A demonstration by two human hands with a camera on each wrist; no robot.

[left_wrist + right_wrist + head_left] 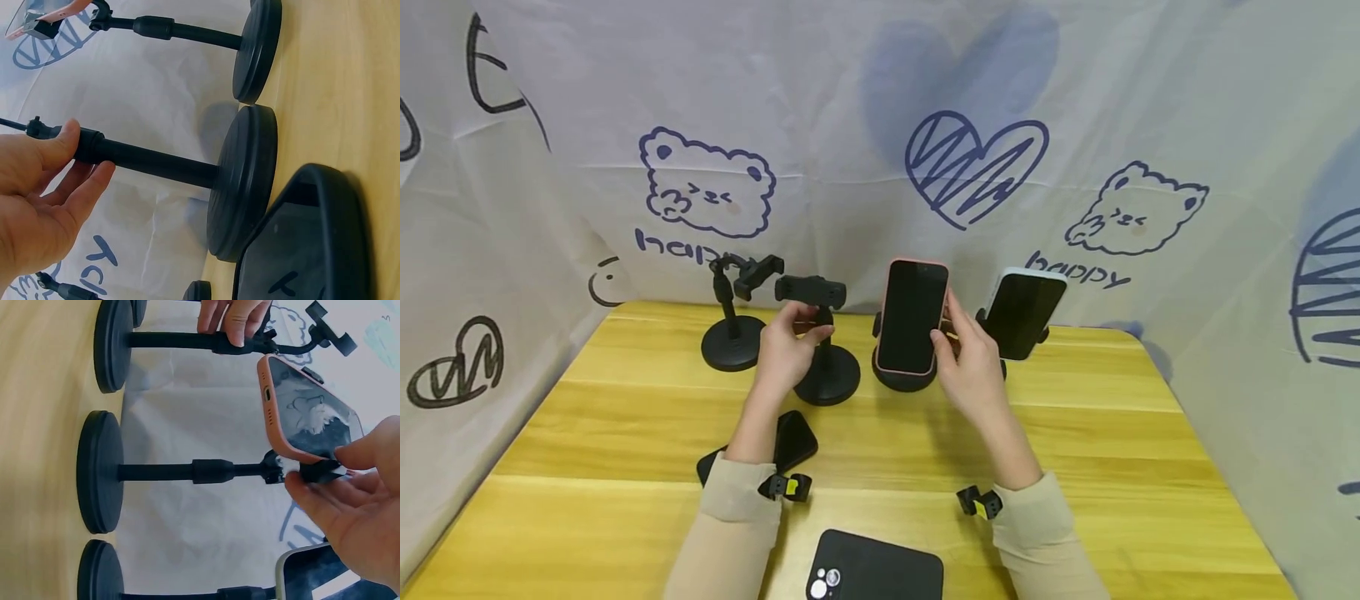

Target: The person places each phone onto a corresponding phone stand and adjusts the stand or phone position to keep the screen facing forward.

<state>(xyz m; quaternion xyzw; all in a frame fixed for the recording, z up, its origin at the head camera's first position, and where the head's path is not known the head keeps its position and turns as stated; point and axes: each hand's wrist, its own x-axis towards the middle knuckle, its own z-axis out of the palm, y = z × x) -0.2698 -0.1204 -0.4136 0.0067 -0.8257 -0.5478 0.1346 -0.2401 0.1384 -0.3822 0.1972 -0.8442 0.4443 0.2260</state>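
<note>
Four black phone stands point(730, 344) line the surface point(1150, 475), their broad round bases probably keeping the tall posts from tipping. The left hand pinches the collar of the post point(92, 147) on one stand, just under its phoneless clamp point(810, 292); such a hold likely steadies the post. The right hand point(973, 362) pinches one side of a clamp point(320, 470) at the edge of the pink-cased phone point(913, 315), thumb on the screen side, apparently keeping the glass largely uncovered. That phone sits between the hands, tilted back, the clamp bracing its long edges. Just beyond the right hand, a pale-cased phone point(1026, 315) leans in another stand, screen toward the person. Nearer than the hands, a dark phone point(795, 442) lies partly hidden by the left forearm, and a black-cased phone point(880, 571) rests face down between the sleeves point(724, 533).
</note>
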